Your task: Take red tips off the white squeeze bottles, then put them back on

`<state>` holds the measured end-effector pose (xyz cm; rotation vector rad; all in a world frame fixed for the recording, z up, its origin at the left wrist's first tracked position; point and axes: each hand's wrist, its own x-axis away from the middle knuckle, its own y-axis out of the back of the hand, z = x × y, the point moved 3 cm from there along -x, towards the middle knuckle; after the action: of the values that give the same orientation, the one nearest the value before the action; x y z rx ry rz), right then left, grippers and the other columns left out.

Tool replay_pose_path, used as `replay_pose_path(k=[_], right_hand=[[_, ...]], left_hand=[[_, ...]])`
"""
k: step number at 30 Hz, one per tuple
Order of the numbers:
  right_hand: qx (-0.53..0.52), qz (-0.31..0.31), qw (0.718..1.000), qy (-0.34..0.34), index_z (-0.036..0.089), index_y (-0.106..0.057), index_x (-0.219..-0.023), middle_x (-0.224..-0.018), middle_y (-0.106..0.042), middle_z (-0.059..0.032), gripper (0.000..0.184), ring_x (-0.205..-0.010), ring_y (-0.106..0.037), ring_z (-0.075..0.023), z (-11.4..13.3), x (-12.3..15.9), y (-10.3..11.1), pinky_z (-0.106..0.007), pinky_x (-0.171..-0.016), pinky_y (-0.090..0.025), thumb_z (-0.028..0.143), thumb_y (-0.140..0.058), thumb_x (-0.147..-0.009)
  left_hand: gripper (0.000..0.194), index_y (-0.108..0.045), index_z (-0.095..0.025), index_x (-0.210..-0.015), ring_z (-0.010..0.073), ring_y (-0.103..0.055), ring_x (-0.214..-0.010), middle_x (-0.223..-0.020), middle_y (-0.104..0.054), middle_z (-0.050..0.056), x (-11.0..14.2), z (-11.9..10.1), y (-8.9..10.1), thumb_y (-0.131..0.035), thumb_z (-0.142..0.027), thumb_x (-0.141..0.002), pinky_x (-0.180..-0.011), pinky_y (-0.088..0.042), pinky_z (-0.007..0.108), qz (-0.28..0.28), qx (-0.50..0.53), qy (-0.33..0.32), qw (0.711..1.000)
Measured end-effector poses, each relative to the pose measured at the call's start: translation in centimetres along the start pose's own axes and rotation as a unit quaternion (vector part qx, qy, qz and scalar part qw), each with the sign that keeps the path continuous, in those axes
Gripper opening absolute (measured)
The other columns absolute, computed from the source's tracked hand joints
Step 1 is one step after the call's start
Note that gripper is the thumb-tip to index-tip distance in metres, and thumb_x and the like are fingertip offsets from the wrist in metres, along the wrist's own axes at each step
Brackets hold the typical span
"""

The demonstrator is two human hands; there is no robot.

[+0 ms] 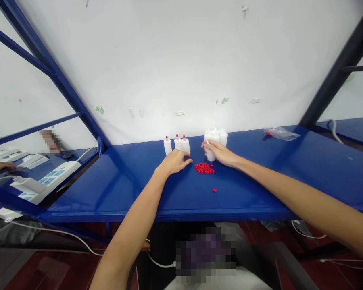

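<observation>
My right hand is wrapped round a white squeeze bottle, which stands upright or nearly so and shows no red cap. Just behind that hand, several more white bottles are grouped without visible red caps. My left hand is over the table, thumb and forefinger apart and nothing seen between them; its other fingers are partly hidden. Beyond it stand three white bottles with red caps, some partly covered by the hand. Between my hands lies a cluster of small red caps. One loose red cap lies nearer the front edge.
The blue table meets a white wall behind. A clear plastic bag with something red inside lies at the back right. Blue frame posts rise at the sides. At far left are a power strip and another person's hand.
</observation>
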<state>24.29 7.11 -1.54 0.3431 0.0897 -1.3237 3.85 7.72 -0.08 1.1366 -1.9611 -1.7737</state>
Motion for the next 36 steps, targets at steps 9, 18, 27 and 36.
replay_pose_path(k=[9,18,27,36], right_hand=[[0.190,-0.135,0.968,0.095,0.021,-0.047,-0.066,-0.058,-0.046,0.0031,0.042,-0.056,-0.040,-0.0126,2.0,1.2,0.1,-0.028,-0.056,-0.034,0.055,-0.071,-0.072],[0.282,-0.063,0.935,0.205,0.018,-0.058,-0.079,-0.079,-0.058,-0.0046,0.038,-0.071,-0.052,-0.0188,3.2,2.3,-0.9,-0.031,-0.067,-0.036,0.053,-0.044,-0.087],[0.372,-0.047,0.911,0.170,0.019,-0.058,-0.085,-0.059,-0.051,0.0005,0.033,-0.057,-0.046,-0.0177,3.4,2.6,-0.7,-0.029,-0.058,-0.026,0.049,-0.044,-0.085],[0.353,-0.019,0.919,0.172,0.021,-0.052,-0.081,-0.070,-0.055,-0.0011,0.034,-0.064,-0.048,-0.0174,3.9,2.7,-1.2,-0.028,-0.060,-0.027,0.051,-0.041,-0.091]], left_hand=[[0.019,-0.073,-0.017,-0.091,0.0177,-0.064,-0.076,-0.087,-0.071,0.008,-0.3,-1.3,0.1,-0.060,-0.029,-0.091,-0.075,-0.050,0.031,-0.089,0.070,-0.034,0.993],[0.021,-0.072,-0.018,-0.105,0.0141,-0.068,-0.083,-0.101,-0.073,0.008,-0.3,-5.0,0.3,-0.067,-0.025,-0.086,-0.071,-0.057,0.025,-0.271,0.296,-0.028,0.916],[0.020,-0.073,-0.018,-0.104,0.0167,-0.069,-0.091,-0.103,-0.074,0.009,-0.2,-5.7,0.1,-0.061,-0.029,-0.091,-0.080,-0.057,0.030,-0.244,0.303,-0.030,0.921],[0.024,-0.071,-0.021,-0.109,0.0157,-0.065,-0.088,-0.099,-0.071,0.007,0.1,-5.7,0.1,-0.052,-0.021,-0.096,-0.081,-0.052,0.031,-0.254,0.197,-0.103,0.941]])
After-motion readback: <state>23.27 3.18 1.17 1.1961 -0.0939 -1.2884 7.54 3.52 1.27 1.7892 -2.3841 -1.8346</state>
